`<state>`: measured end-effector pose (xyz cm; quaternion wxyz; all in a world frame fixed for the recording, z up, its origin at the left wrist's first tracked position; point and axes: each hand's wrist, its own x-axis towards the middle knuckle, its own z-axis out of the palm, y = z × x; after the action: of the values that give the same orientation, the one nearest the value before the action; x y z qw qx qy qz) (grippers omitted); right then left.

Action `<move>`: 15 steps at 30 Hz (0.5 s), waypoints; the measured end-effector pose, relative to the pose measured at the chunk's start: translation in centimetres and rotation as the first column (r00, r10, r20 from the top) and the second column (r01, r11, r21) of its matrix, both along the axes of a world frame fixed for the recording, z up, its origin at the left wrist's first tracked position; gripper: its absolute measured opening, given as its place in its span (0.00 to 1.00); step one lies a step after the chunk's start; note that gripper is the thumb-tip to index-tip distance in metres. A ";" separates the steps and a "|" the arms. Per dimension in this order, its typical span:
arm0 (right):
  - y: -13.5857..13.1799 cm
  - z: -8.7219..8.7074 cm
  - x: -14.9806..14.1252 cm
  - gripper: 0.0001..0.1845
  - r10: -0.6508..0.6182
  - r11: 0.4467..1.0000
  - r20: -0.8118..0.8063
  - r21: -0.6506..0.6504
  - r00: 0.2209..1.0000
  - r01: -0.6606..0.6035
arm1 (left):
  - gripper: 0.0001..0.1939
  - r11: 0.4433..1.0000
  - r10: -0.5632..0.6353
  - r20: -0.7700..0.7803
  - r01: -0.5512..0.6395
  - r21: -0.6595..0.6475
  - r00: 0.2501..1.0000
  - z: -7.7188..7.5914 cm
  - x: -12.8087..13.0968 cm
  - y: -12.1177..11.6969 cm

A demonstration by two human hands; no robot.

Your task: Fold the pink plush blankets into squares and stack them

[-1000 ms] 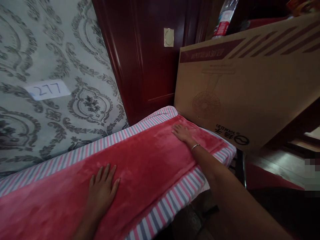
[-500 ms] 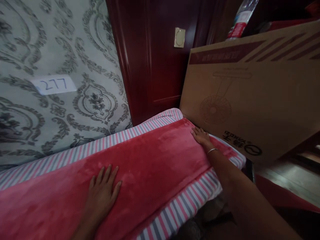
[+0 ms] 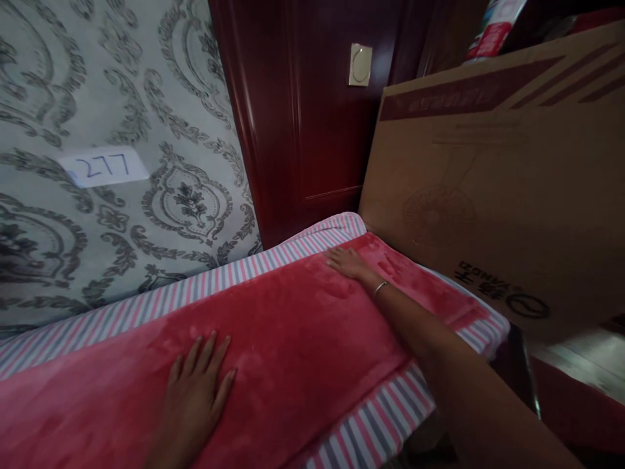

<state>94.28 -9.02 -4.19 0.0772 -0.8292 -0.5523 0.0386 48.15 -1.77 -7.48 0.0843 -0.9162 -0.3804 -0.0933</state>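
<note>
A red plush blanket [image 3: 273, 332] lies in a long flat strip over a pink, grey and white striped sheet [image 3: 375, 423]. My left hand [image 3: 198, 384] rests palm down on the blanket at lower centre, fingers spread. Farther off, near the blanket's far edge, my right hand [image 3: 346, 262] lies flat on the plush with fingers stretched out. A thin bangle [image 3: 380, 288] circles the right wrist. Neither hand grips anything. The blanket's near-left end runs out of view.
A large cardboard box [image 3: 454, 163] stands at the right end, with a plastic bottle [image 3: 495, 32] on top. Behind the sheet rise a dark red wood panel [image 3: 303, 117] with a switch plate [image 3: 360, 65] and patterned wallpaper [image 3: 195, 195] bearing a paper marked 277 [image 3: 105, 166].
My right hand has slid left across the blanket from its right side toward the far edge. The left hand stays nearly in place. The view has shifted slightly.
</note>
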 end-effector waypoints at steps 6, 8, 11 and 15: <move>-1.8 -1.2 9.6 0.33 -0.310 0.951 -0.017 -0.004 0.951 0.310 | 0.31 1.000 -0.009 0.025 0.008 0.021 1.000 -1.0 -0.7 0.5; -1.8 -2.2 11.4 0.34 -0.361 0.932 -0.039 0.006 0.932 0.362 | 0.31 0.999 -0.017 0.030 0.016 0.036 0.999 -1.1 -0.9 0.4; -1.6 -3.5 13.2 0.35 -0.361 0.932 -0.058 0.023 0.931 0.362 | 0.31 0.997 -0.039 0.025 0.037 0.065 0.999 -1.0 -1.1 0.1; -1.4 -4.2 13.7 0.37 -0.356 0.934 -0.055 0.028 0.933 0.357 | 0.29 0.991 -0.080 0.034 0.076 0.111 0.996 -0.9 -1.0 -0.4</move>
<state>107.98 -10.45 -8.34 0.1120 -0.9128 -0.3913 0.0338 47.10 -2.13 -8.37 0.1234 -0.9225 -0.3400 -0.1351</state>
